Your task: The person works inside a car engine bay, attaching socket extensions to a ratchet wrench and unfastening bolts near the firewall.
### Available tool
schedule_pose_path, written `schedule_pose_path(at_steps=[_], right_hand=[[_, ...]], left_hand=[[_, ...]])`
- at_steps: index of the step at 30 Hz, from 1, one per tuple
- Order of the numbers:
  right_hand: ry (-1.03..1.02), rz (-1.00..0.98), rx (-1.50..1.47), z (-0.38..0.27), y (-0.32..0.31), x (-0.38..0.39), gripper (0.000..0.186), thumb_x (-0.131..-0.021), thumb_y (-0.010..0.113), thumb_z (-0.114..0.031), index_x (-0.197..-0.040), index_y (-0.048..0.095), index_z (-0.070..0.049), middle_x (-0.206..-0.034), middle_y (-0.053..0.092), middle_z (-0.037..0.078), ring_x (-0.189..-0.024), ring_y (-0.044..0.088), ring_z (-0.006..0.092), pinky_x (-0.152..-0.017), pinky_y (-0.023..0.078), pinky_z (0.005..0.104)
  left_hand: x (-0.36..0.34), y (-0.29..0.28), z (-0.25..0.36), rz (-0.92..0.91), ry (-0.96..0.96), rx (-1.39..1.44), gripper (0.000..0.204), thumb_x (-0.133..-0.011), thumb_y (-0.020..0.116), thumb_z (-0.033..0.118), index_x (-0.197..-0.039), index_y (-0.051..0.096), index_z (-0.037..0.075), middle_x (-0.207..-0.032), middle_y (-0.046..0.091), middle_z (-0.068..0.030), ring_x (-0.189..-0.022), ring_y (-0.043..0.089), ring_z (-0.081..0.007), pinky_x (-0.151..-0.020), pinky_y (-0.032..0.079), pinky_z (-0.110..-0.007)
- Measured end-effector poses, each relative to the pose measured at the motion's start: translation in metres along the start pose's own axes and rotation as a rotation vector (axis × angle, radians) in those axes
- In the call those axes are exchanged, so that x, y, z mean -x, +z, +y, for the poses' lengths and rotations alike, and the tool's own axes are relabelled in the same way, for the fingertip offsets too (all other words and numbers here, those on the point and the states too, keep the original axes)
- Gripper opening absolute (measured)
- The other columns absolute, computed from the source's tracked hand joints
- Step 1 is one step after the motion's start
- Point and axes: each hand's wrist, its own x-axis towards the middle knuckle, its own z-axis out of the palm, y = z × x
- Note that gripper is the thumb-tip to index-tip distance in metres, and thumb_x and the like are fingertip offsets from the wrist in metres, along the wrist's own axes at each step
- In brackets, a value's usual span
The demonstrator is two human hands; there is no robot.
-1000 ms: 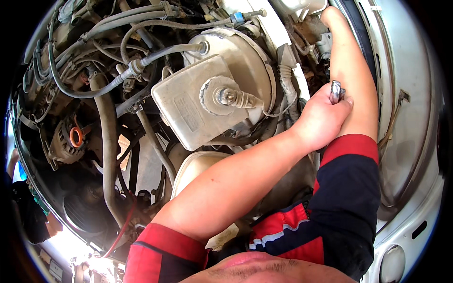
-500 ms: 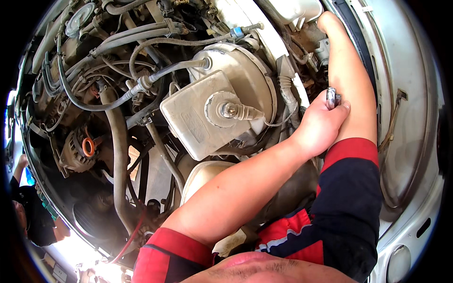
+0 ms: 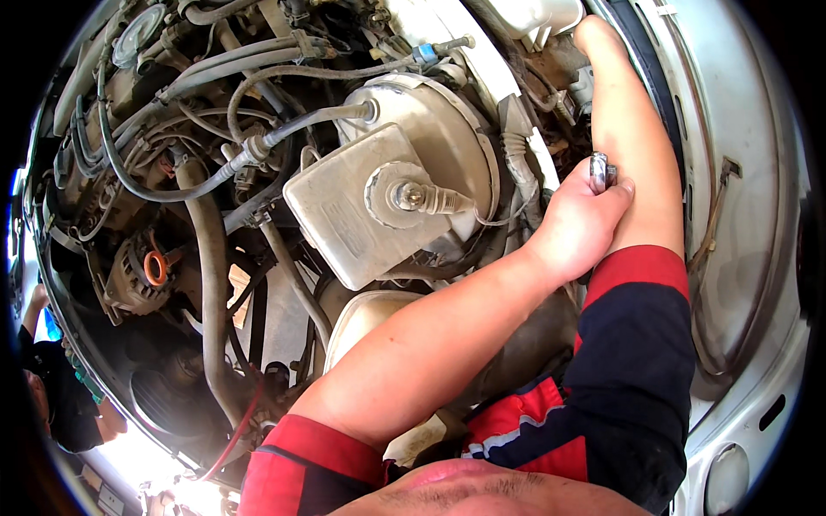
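My left hand [image 3: 575, 222] is closed around a chrome tool [image 3: 599, 174], its rounded, shiny end poking out above the fist; the rest of the tool is hidden. The fist's thumb side lies against my right forearm [image 3: 638, 163]. That arm reaches far along the fender edge. Only the wrist end of my right hand [image 3: 594, 34] shows, bent down beside a white plastic tank [image 3: 538, 17]; its fingers are out of sight. Left of my left fist is a brake fluid reservoir [image 3: 340, 211] with a round cap and connector, in front of the round brake booster [image 3: 465, 129].
Hoses and pipes [image 3: 206, 284] fill the engine bay on the left, near an alternator [image 3: 138, 279]. A corrugated cable sleeve [image 3: 516, 155] runs beside the booster. The white car body edge [image 3: 748, 215] borders my right arm. Another person [image 3: 60, 387] is at the far left.
The view has shifted slightly, so the engine parts sit a little further left. The chrome tool's end appears slightly turned in my left fist. Both arms keep nearly the same pose.
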Motion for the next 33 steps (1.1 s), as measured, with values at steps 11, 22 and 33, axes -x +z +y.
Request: schedule_pose_path(at_steps=[11,22,33], right_hand=[[-0.024,-0.054,0.073,0.012,0.015,-0.024,0.033,-0.087,0.065,-0.004,-0.117,0.076,-0.007,-0.124,0.068,0.026,-0.115,0.067,0.0416,-0.098,0.054,0.0472],[0.136,0.013,-0.226,0.015,0.021,-0.049,0.031,-0.093,0.062,-0.014,-0.12,0.074,-0.004,-0.127,0.067,0.026,-0.118,0.066,0.0416,-0.098,0.053,0.0496],[0.042,0.059,-0.028,0.007,0.013,-0.017,0.032,-0.093,0.06,-0.011,-0.122,0.073,-0.004,-0.129,0.066,0.026,-0.12,0.065,0.0419,-0.101,0.052,0.0503]], left_hand=[[0.0,0.001,0.0,0.002,0.008,-0.009,0.013,-0.101,0.061,0.015,-0.095,0.056,0.005,-0.082,0.053,0.0038,-0.076,0.046,-0.0074,-0.071,0.045,-0.029],[-0.001,-0.001,-0.004,-0.025,0.014,-0.104,0.013,-0.1,0.061,0.015,-0.093,0.056,0.005,-0.08,0.052,0.0032,-0.076,0.045,-0.0082,-0.072,0.044,-0.03],[-0.001,0.0,-0.004,-0.011,0.028,-0.07,0.014,-0.1,0.061,0.015,-0.093,0.056,0.005,-0.08,0.052,0.0032,-0.075,0.045,-0.0082,-0.072,0.044,-0.029]])
